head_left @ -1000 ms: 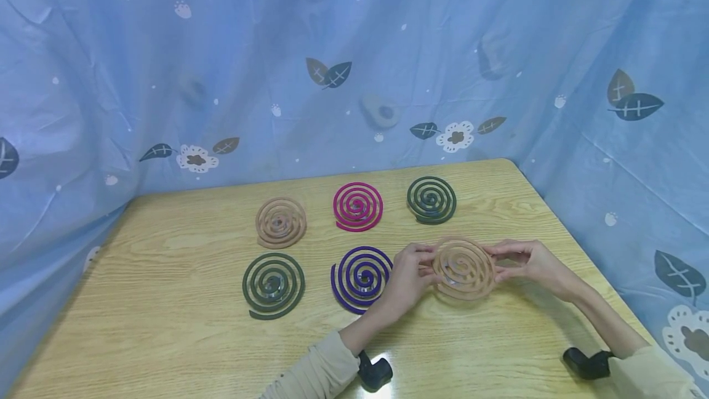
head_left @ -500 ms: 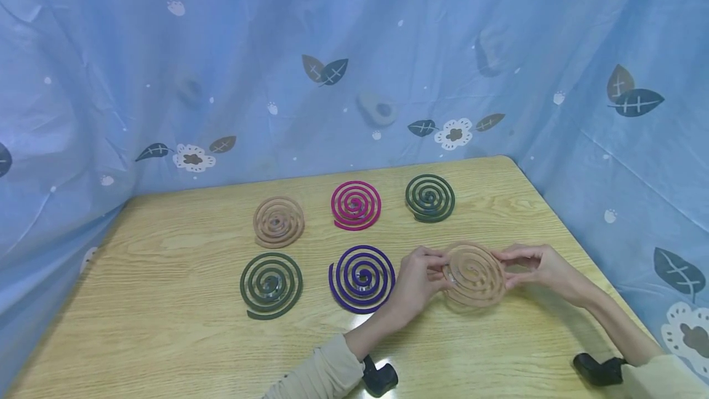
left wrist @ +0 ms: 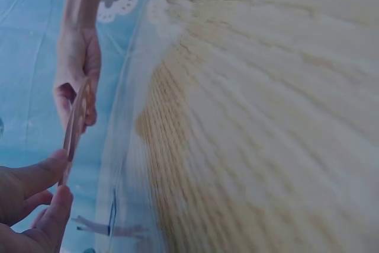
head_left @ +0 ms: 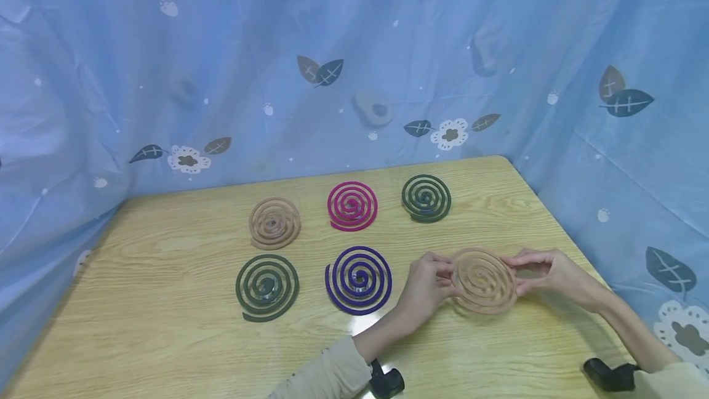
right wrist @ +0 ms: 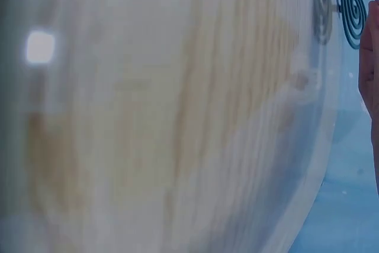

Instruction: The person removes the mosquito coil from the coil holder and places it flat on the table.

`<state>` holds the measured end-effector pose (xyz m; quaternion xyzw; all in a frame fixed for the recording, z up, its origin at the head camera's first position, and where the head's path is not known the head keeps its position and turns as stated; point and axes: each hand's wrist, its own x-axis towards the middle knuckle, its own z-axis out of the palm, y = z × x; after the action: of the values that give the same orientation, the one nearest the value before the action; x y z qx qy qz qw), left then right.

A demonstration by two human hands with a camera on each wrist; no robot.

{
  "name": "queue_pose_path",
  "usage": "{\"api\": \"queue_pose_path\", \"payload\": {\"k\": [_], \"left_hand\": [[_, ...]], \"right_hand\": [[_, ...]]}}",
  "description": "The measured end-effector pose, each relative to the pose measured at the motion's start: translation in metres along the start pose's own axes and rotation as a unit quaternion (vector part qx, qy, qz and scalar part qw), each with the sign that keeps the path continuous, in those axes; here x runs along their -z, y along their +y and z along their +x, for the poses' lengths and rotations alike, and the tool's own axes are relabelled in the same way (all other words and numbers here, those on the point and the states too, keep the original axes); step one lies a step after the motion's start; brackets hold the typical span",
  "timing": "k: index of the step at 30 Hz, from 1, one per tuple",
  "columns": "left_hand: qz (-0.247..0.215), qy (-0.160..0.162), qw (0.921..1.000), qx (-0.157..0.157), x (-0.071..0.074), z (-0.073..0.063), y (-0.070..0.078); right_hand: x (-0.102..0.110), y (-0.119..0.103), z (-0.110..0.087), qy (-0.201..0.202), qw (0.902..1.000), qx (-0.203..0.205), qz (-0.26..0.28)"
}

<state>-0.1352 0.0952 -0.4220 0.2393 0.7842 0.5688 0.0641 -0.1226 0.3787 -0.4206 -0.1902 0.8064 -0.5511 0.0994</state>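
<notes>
A tan mosquito coil (head_left: pixel 484 281) is held up over the right part of the table, its flat face toward the head camera. My left hand (head_left: pixel 425 286) pinches its left rim, and my right hand (head_left: pixel 545 276) pinches the opposite rim. Seen from the left wrist, the coil (left wrist: pixel 77 119) is nearly edge-on between the left fingers (left wrist: pixel 44 173) and the right hand (left wrist: pixel 77 75). Just left of my left hand stands a purple coil (head_left: pixel 358 280). Whether the held coil touches anything underneath cannot be made out.
Other coils stand on small supports: dark green (head_left: pixel 267 288) at front left, and tan (head_left: pixel 274 223), magenta (head_left: pixel 352 206) and dark green (head_left: pixel 426 198) along the back. Blue patterned cloth (head_left: pixel 310 128) hangs behind the wooden table (head_left: pixel 138 300) and down its right side.
Both hands have carried the tan coil a little to the right and toward the front. The purple coil, partly covered earlier, now shows fully. The head view has shifted slightly.
</notes>
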Motion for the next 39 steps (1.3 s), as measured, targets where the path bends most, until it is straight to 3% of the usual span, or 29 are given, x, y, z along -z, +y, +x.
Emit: {"api": "queue_pose_path", "payload": {"k": [9, 17, 27, 39], "left_hand": [[-0.001, -0.006, 1.0, -0.001, -0.011, 0.004, 0.002], [0.034, -0.006, 0.9994, 0.005, -0.018, 0.006, 0.007], [0.044, -0.009, 0.9987, 0.023, -0.025, 0.009, 0.01], [0.091, -0.017, 0.9955, 0.019, -0.032, 0.012, 0.006]], "right_hand": [[0.008, 0.003, -0.009, -0.009, 0.9997, 0.018, 0.015], [0.01, 0.002, -0.013, 0.015, 0.9998, -0.004, 0.009], [0.015, 0.008, -0.015, 0.007, 0.9997, 0.005, 0.023], [0.02, 0.011, -0.013, -0.004, 0.9999, 0.011, 0.005]]}}
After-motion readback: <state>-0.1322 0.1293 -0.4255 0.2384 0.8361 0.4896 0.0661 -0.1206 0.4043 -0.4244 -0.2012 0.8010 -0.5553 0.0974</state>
